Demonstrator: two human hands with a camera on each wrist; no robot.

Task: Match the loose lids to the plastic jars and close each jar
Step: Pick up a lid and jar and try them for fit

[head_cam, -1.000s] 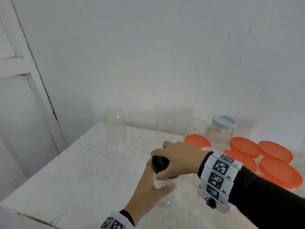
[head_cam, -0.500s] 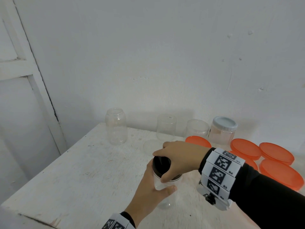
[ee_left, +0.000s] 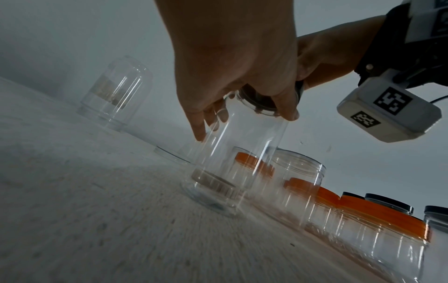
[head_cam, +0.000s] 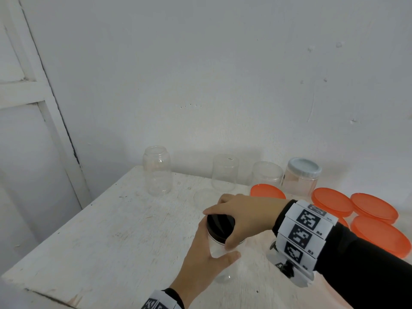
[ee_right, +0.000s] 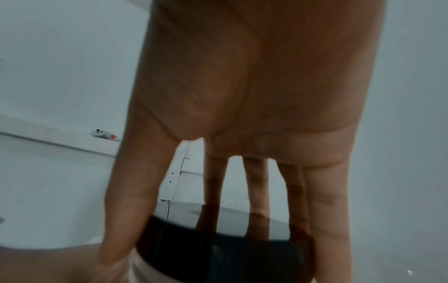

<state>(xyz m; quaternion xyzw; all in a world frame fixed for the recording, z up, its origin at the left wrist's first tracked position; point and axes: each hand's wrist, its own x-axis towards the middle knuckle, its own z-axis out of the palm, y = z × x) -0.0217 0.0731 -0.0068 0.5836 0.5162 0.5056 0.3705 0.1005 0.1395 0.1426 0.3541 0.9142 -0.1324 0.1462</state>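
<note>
A tall clear plastic jar stands on the white table near its front. My left hand wraps round the jar's body. A black lid sits on the jar's mouth, and my right hand grips it from above with thumb and fingers around the rim. Whether the lid is fully seated is hidden by the fingers.
Along the back wall stand three open clear jars and a jar with a pale blue lid. Several orange lids lie at the right. A clear lid lies flat behind my hands. More black-lidded jars show at the far right.
Both hands stay on the jar and black lid. The right hand's fingers have shifted a little around the lid's rim; the jar has not moved from its spot.
</note>
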